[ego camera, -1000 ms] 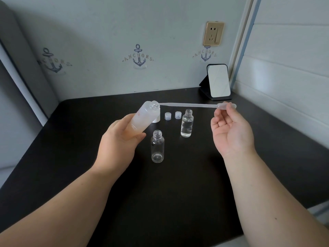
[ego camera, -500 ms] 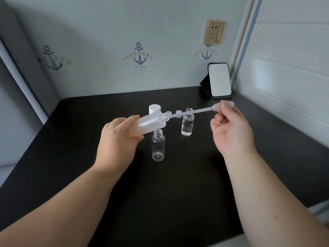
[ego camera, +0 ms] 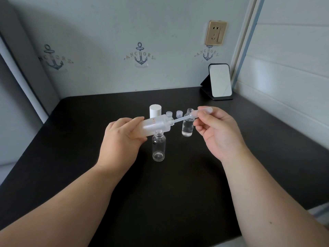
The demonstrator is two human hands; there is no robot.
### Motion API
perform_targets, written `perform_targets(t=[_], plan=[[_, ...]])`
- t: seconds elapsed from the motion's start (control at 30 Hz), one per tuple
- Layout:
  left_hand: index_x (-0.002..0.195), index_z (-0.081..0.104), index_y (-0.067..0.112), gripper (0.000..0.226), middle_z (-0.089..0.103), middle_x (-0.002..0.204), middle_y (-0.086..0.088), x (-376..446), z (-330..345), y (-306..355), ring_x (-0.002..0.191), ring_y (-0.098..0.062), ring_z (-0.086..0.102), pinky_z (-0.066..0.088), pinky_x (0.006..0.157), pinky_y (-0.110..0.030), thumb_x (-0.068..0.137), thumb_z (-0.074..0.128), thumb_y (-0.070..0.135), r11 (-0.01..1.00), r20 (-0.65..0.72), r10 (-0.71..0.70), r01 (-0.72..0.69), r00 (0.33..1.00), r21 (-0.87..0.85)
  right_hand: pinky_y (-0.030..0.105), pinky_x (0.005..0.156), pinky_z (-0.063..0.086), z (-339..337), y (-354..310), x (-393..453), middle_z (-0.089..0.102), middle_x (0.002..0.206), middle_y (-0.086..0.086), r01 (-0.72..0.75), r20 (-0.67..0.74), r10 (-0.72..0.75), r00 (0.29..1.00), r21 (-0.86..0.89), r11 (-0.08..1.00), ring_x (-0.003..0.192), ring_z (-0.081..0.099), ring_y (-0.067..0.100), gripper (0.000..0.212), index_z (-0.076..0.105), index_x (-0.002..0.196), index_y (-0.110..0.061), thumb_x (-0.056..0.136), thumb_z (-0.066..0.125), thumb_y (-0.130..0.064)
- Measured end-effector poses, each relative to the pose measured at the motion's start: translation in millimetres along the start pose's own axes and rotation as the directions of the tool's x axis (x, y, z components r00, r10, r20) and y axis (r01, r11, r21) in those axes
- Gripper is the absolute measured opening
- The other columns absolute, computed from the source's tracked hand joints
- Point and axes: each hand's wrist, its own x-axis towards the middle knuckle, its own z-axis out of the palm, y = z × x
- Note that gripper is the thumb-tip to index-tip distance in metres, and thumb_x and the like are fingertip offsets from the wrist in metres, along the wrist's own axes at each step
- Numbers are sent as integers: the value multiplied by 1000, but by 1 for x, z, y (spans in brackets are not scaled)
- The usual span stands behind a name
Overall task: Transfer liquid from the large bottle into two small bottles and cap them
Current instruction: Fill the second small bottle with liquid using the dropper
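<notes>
My left hand (ego camera: 121,139) grips the frosted large bottle (ego camera: 156,126), tilted almost flat with its open neck pointing right. Between thumb and fingers my right hand (ego camera: 219,132) pinches the bulb of a clear plastic pipette (ego camera: 185,118), whose thin stem reaches into the large bottle's neck. An empty small bottle (ego camera: 158,146) stands open just below the large bottle. A second small bottle (ego camera: 187,127), with clear liquid in it, stands open behind the pipette. Two small clear caps (ego camera: 169,114) (ego camera: 179,113) and the large white cap (ego camera: 155,110) sit behind them on the black table (ego camera: 169,189).
A small mirror on a black stand (ego camera: 219,81) leans at the table's back right corner. A wall socket (ego camera: 216,32) is above it. Walls close the table at the back and on both sides.
My left hand tilted the large bottle further down toward horizontal. My right hand moved left and pushed the pipette stem deeper into the bottle's neck.
</notes>
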Motion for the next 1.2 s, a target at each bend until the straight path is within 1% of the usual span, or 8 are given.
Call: perform_targets(t=[0.17, 0.47, 0.63, 0.9, 0.97, 1.03, 1.1, 1.2], plan=[[132, 65, 28, 55, 58, 115, 16, 0, -1, 1, 115, -21, 48, 31, 95, -26, 82, 81, 14, 1000, -1, -3, 3, 1000, 0, 25, 70, 54, 2, 0, -1, 77, 91, 9, -25, 25, 26, 999, -39, 999, 73, 68, 18, 7, 81, 86, -19, 81, 77, -16], [132, 65, 29, 56, 58, 114, 15, 1, -1, -1, 114, -22, 49, 33, 95, -26, 81, 81, 14, 1000, -2, -31, 31, 1000, 1, 24, 67, 53, -12, -1, 6, 74, 92, 6, -40, -104, 58, 993, 162, 986, 69, 62, 16, 7, 74, 94, -10, 93, 68, -14], [133, 64, 29, 58, 54, 112, 19, 0, -2, -2, 116, -21, 49, 31, 96, -26, 80, 82, 14, 999, -11, -50, 50, 999, -3, 21, 64, 50, -15, -1, 6, 71, 86, 0, -17, -144, 50, 988, 218, 976, 67, 62, 12, 15, 76, 81, -11, 92, 69, -19], [135, 62, 31, 58, 54, 114, 18, 2, -4, -3, 118, -21, 51, 38, 98, -30, 82, 80, 18, 995, -10, -99, 99, 995, -23, 21, 60, 49, -18, -2, 10, 72, 81, 0, 20, -337, 102, 936, 343, 939, 64, 63, 12, 24, 76, 74, -13, 96, 68, -16], [136, 61, 32, 57, 55, 113, 19, 2, -4, -3, 116, -16, 52, 38, 95, -25, 83, 79, 21, 991, -19, -126, 125, 992, -50, 21, 61, 50, -20, -3, 10, 73, 82, 1, 38, -373, 116, 920, 381, 924, 66, 65, 13, 13, 72, 83, -12, 95, 69, -15], [135, 60, 33, 55, 55, 111, 20, 2, -4, -2, 109, -6, 50, 34, 88, -13, 84, 78, 23, 986, -33, -146, 142, 989, -90, 22, 62, 51, -21, -3, 10, 72, 81, 2, 64, -401, 124, 908, 423, 904, 66, 66, 14, 7, 67, 90, -9, 95, 69, -14], [132, 61, 36, 51, 57, 107, 21, 3, -4, -1, 99, 1, 49, 33, 80, -9, 85, 76, 26, 981, -28, -159, 155, 987, -116, 22, 61, 50, -22, -3, 10, 70, 79, 2, 85, -427, 130, 895, 449, 890, 65, 65, 14, 10, 69, 85, -9, 95, 68, -11], [123, 59, 46, 42, 60, 101, 20, 3, -6, 0, 95, 1, 53, 36, 75, -13, 86, 72, 33, 977, 5, -164, 163, 986, -138, 21, 59, 48, -20, -4, 10, 68, 74, 1, 107, -445, 126, 886, 462, 881, 64, 63, 14, 34, 74, 62, -13, 95, 66, -10]])
